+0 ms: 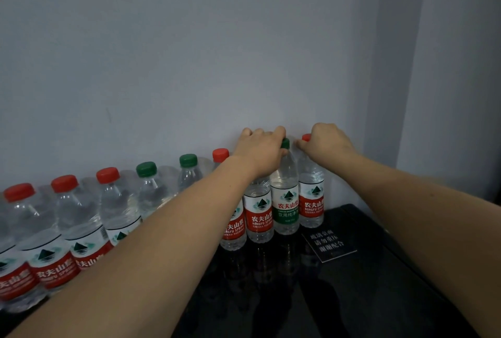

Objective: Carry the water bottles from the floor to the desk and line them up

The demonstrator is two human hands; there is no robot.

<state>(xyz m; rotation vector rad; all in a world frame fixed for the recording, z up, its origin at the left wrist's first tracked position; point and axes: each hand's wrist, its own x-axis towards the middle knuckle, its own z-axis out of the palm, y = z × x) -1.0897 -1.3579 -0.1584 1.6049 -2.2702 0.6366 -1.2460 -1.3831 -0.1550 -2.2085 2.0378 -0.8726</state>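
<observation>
Two hands up top, left hand (261,148) pinching green-capped bottle (285,202), right hand (324,140) gripping red-capped bottle (311,199) alongside, tight row (108,218) leftward — nudge risks toppling neighbours.

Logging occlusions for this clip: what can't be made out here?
Head view:
- Labels of two or three mid-row bottles: hidden by the left arm.
- Cap of the bottle under the left hand: covered.
- Leftmost bottle: cut by the frame edge.
- Sign on the desk: too dim to read reliably.
</observation>
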